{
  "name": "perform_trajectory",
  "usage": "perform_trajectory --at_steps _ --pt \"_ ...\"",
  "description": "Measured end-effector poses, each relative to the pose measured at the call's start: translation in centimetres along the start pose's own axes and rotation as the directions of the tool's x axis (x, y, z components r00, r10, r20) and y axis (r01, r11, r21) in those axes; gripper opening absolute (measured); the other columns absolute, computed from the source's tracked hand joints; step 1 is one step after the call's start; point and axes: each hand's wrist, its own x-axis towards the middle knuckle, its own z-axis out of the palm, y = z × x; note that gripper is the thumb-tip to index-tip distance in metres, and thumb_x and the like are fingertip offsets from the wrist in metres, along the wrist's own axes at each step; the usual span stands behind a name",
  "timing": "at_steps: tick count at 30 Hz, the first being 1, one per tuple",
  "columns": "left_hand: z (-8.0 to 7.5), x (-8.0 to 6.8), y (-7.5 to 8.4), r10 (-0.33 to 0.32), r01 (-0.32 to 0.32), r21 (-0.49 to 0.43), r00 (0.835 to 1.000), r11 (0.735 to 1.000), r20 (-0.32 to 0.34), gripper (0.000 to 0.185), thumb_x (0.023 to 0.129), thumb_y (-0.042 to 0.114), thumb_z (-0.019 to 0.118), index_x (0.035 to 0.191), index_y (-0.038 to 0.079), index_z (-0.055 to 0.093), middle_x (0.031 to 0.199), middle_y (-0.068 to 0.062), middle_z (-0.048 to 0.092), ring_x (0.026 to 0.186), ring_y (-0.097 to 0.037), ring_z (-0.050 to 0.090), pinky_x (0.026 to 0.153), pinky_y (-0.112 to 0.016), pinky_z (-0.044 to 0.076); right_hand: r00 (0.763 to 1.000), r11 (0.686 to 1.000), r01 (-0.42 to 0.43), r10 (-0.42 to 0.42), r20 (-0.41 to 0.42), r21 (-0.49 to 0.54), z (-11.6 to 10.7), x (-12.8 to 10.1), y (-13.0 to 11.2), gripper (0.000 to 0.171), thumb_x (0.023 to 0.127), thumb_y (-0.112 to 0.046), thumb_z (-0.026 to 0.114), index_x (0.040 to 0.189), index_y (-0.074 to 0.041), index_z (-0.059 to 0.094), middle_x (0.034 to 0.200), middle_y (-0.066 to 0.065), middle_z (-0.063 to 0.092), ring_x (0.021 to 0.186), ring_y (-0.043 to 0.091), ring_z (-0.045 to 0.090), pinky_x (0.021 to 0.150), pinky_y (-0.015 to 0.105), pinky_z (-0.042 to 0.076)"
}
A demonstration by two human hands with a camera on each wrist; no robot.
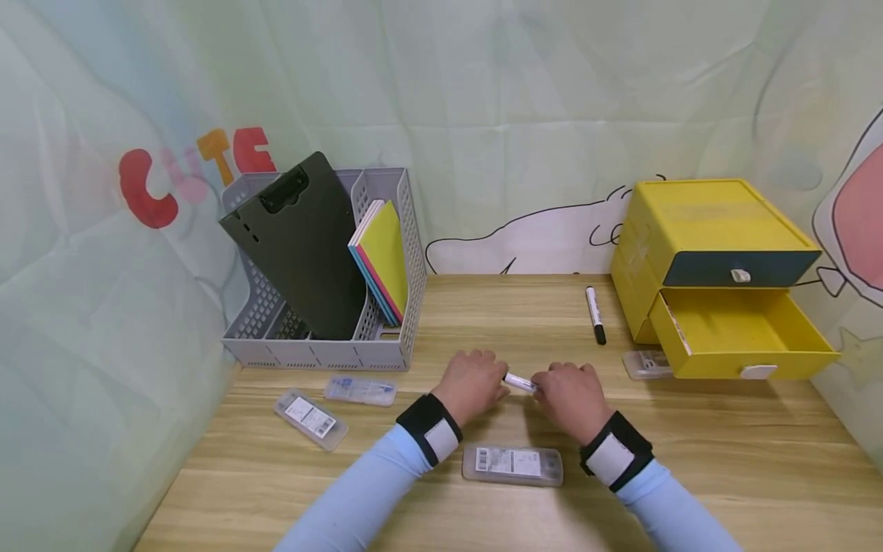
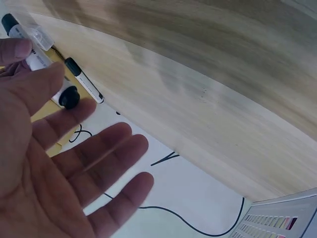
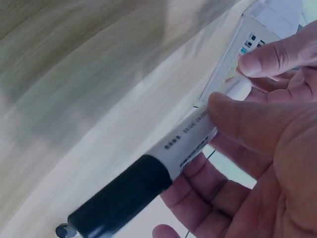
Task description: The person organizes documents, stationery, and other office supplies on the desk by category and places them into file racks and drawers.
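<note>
A white marker (image 1: 519, 382) with a dark cap is held between both hands above the table. My left hand (image 1: 474, 386) pinches its left end between thumb and index finger; the other fingers spread loosely in the left wrist view. My right hand (image 1: 571, 397) grips the body near the capped end. In the right wrist view, the right thumb lies on the white barrel (image 3: 185, 134) and the black cap (image 3: 121, 196) points down left. Below the hands lies a translucent case (image 1: 513, 466) with a white label.
A second marker (image 1: 596, 316) lies farther back. At right stands a yellow drawer box (image 1: 724, 215), its lower drawer (image 1: 752, 364) pulled out above another case (image 1: 645, 365). The grey organizer (image 1: 317, 354) at left holds a black clipboard (image 1: 303, 245) and notebooks (image 1: 382, 264). Two cases (image 1: 360, 390) lie before it.
</note>
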Motion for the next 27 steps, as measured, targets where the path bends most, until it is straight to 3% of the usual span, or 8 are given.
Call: perform_trajectory --at_steps 7,13,17,22,27 --pt "-0.3 0.0 0.2 0.065 -0.065 0.043 0.998 0.997 0.008 0.030 0.098 0.046 0.059 0.097 0.018 0.070 0.083 0.002 0.062 0.075 -0.015 0.061 0.068 -0.033 0.050 0.998 0.999 0.038 -0.037 -0.045 0.008 0.2 0.0 -0.2 0.010 0.085 -0.017 0.078 0.094 -0.015 0.076 0.074 0.002 0.063 0.069 0.024 0.060 0.069 0.049 0.048" --pt "-0.4 -0.1 0.1 0.035 -0.032 0.079 0.999 0.996 -0.038 0.032 0.099 0.044 0.058 0.091 0.016 0.071 0.077 0.002 0.061 0.070 -0.014 0.060 0.063 -0.031 0.049 0.991 0.996 -0.079 0.082 -0.104 0.030 -0.3 0.1 0.4 0.023 0.087 -0.021 0.077 0.107 -0.010 0.075 0.092 0.010 0.068 0.083 0.031 0.063 0.075 0.054 0.050" --pt "-0.4 -0.1 -0.1 -0.013 0.020 0.079 0.996 0.997 -0.085 0.034 0.098 0.043 0.059 0.081 0.016 0.069 0.067 0.003 0.056 0.062 -0.014 0.056 0.058 -0.030 0.044 0.977 0.985 -0.166 0.171 -0.131 0.049 -0.7 0.2 1.1 0.025 0.089 -0.024 0.074 0.107 -0.007 0.075 0.094 0.013 0.069 0.082 0.032 0.064 0.070 0.052 0.049" --pt "-0.7 0.1 -0.1 -0.046 0.053 0.077 0.994 0.996 -0.098 0.038 0.099 0.043 0.056 0.075 0.016 0.065 0.061 0.003 0.050 0.056 -0.013 0.051 0.053 -0.030 0.040 0.963 0.965 -0.252 0.257 -0.077 0.070 -0.7 0.2 1.7 0.025 0.095 -0.027 0.065 0.096 -0.004 0.075 0.085 0.012 0.070 0.074 0.031 0.065 0.066 0.051 0.048" --pt "-0.7 0.4 0.2 -0.038 0.042 0.033 0.992 0.999 -0.118 0.040 0.100 0.043 0.054 0.073 0.016 0.063 0.059 0.003 0.049 0.053 -0.014 0.049 0.050 -0.030 0.039 0.954 0.940 -0.298 0.297 0.031 0.164 -0.4 0.5 1.9 0.034 0.100 -0.030 0.056 0.079 -0.008 0.071 0.063 0.003 0.056 0.058 0.022 0.053 0.056 0.040 0.043"
